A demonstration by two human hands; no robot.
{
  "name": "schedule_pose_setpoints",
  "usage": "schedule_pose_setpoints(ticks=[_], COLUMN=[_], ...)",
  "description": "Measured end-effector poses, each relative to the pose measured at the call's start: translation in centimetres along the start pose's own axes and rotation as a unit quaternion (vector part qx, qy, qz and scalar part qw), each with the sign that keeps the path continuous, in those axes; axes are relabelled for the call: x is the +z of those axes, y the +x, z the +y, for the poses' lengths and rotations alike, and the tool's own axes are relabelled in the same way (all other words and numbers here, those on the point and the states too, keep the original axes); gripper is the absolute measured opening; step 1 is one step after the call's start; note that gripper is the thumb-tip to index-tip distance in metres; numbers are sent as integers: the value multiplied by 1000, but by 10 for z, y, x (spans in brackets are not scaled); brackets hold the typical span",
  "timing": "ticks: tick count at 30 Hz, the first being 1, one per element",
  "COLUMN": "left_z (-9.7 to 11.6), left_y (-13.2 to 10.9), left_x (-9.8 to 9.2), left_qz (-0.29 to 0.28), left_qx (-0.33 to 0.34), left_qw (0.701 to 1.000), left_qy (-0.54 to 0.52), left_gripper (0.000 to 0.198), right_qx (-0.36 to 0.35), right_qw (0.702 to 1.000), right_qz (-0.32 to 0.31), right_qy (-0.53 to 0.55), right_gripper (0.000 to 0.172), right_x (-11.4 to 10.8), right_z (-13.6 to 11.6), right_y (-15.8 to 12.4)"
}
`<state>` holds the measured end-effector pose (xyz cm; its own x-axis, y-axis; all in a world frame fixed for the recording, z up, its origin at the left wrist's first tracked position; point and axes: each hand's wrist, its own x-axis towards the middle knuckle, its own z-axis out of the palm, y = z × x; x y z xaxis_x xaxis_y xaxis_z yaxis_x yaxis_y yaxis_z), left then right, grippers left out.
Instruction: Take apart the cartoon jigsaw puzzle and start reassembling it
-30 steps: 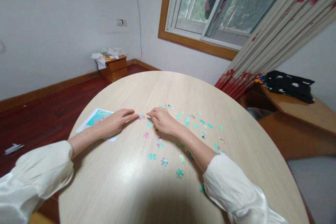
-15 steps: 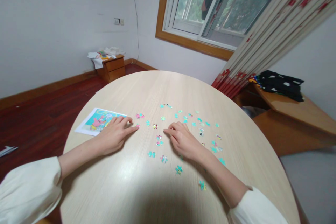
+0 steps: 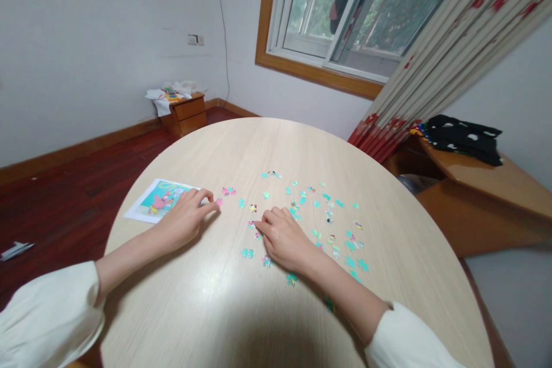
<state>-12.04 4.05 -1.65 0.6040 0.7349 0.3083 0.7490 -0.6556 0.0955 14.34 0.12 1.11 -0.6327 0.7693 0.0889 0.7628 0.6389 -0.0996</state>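
My left hand (image 3: pixel 187 215) is by the left side of the round table, fingers bent. Its thumb tip touches a pink puzzle piece (image 3: pixel 219 202), which seems pinched there. Close by lie a pink pair of pieces (image 3: pixel 229 191) and a teal piece (image 3: pixel 241 203). My right hand (image 3: pixel 284 237) is curled low over the middle, its index fingertip against a pink and white puzzle piece (image 3: pixel 252 224); its thumb is hidden. A yellow and dark piece (image 3: pixel 253 208) lies just above. Under my left fingers, the printed cartoon picture (image 3: pixel 161 198) is partly covered.
Several loose puzzle pieces (image 3: pixel 350 263) are scattered right of my right hand, some partly under its forearm. The round table (image 3: pixel 172 310) has a curved edge. Behind it are a small drawer cabinet (image 3: pixel 190 113), a window and a curtain (image 3: pixel 414 80); a wooden desk (image 3: pixel 474 213) stands at right.
My left hand has drawn back slightly left, the pink piece moving with it. My right hand has moved left and down onto the pink and white piece, which has shifted left; pieces it covered now show.
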Motion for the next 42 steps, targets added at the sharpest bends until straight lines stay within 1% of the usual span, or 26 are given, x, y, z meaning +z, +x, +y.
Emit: schedule_pose_setpoints(ticks=[3, 6, 8, 10, 13, 15, 17, 22, 24, 26, 28, 31, 32, 35, 38, 42], left_z=[1, 2, 2, 4, 8, 13, 21, 53, 64, 69, 66, 49, 42, 26, 23, 30], left_y=[-5, -6, -5, -6, -6, -6, -4, 8, 13, 15, 13, 3, 0, -2, 4, 12], left_x=[-2, -1, 0, 2, 5, 7, 9, 16, 19, 21, 22, 22, 21, 19, 17, 14], left_qz=[18, 33, 31, 25, 26, 28, 26, -2, -22, -40, -45, -19, -4, 10, 6, 14], left_qx=[-26, -57, -65, -62, -49, -32, -2, 85, 99, 101, 96, 80, 69, 32, 5, -13], left_qw=[999, 998, 997, 998, 998, 999, 998, 992, 989, 988, 989, 994, 996, 999, 999, 999], left_qy=[-6, 3, 2, -5, -20, -32, -51, -93, -104, -110, -104, -75, -62, -8, 38, 32], left_gripper=[32, 27, 27, 29, 38, 43, 46, 47, 44, 40, 39, 42, 43, 44, 40, 37], right_qx=[-32, -41, -34, -22, 12, 32, 34, 35, 42, 47, 51, 58, 60, 59, 39, 18], right_qw=[999, 999, 999, 1000, 998, 996, 996, 996, 995, 994, 991, 989, 988, 988, 990, 991], right_qz=[-9, -11, -6, 9, 51, 66, 67, 67, 74, 88, 106, 122, 123, 124, 119, 120], right_qy=[-22, -31, -21, -3, 25, 40, 49, 49, 49, 52, 56, 64, 66, 65, 63, 62], right_gripper=[21, 24, 26, 28, 31, 33, 33, 32, 32, 33, 34, 34, 34, 32, 31, 30], right_x=[6, 10, 9, 5, -3, -7, -8, -3, -1, -1, 0, 2, 3, 8, 9, 4], right_z=[-11, -19, -18, -12, 4, 15, 22, 24, 24, 24, 24, 24, 24, 22, 17, 12], right_y=[22, 49, 61, 63, 46, 26, 4, -40, -52, -63, -73, -86, -88, -87, -76, -67])
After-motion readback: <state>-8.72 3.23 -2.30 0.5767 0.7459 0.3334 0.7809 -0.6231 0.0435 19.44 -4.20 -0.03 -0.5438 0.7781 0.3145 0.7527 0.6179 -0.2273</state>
